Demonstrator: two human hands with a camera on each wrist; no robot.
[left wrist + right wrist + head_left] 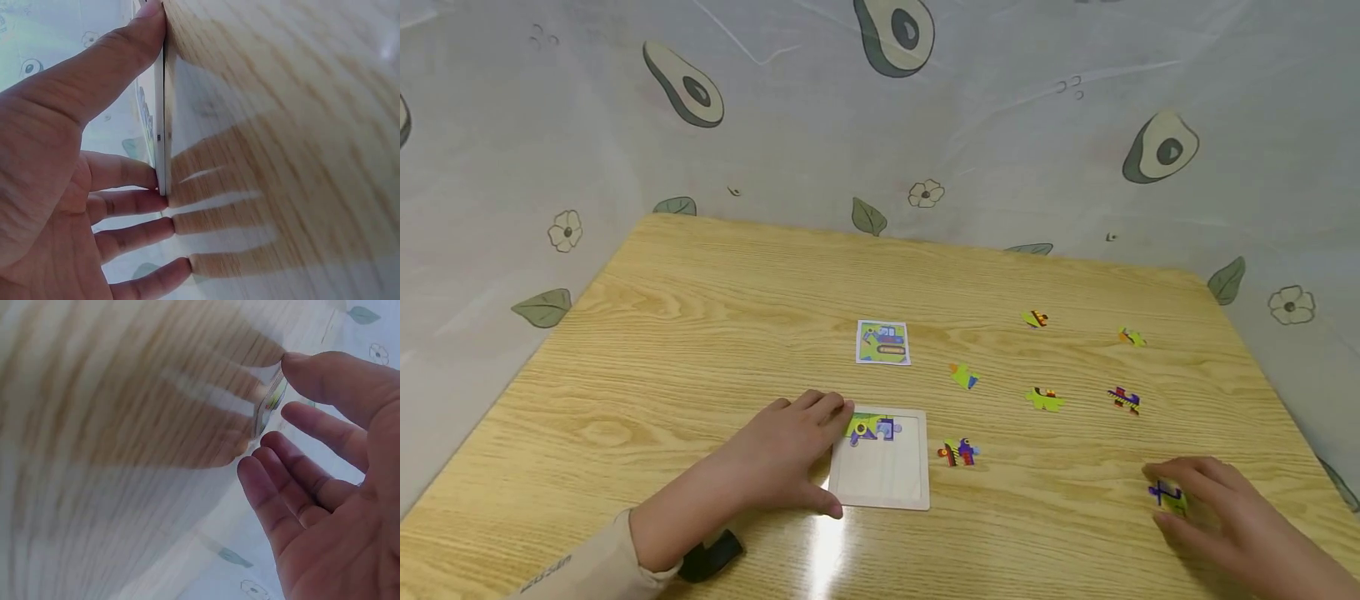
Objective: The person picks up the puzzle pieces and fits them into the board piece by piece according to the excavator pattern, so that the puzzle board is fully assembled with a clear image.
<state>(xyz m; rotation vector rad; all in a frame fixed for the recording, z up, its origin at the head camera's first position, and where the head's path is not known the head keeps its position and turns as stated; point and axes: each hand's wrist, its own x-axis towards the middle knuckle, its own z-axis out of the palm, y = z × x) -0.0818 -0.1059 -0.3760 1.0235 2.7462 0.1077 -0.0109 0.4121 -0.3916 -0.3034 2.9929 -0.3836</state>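
The worktop (700,283), pale wood with wavy brown grain, serves as landmark. A light grey, creased sheet (1022,158) stands behind its back edge and shows past its left and right edges. High above the back edge are three printed halved avocados: a left avocado (673,75), a middle avocado (880,54) and a right avocado (1138,160). A printed leaf (868,215) meets the back edge near its middle, a small flower (926,193) just above. Another leaf (541,308) and a white flower (557,233) lie beyond the worktop's left edge; a dark leaf (1227,281) and a pale flower (1281,307) beyond its right. A bright glare (826,550) streaks its near part.
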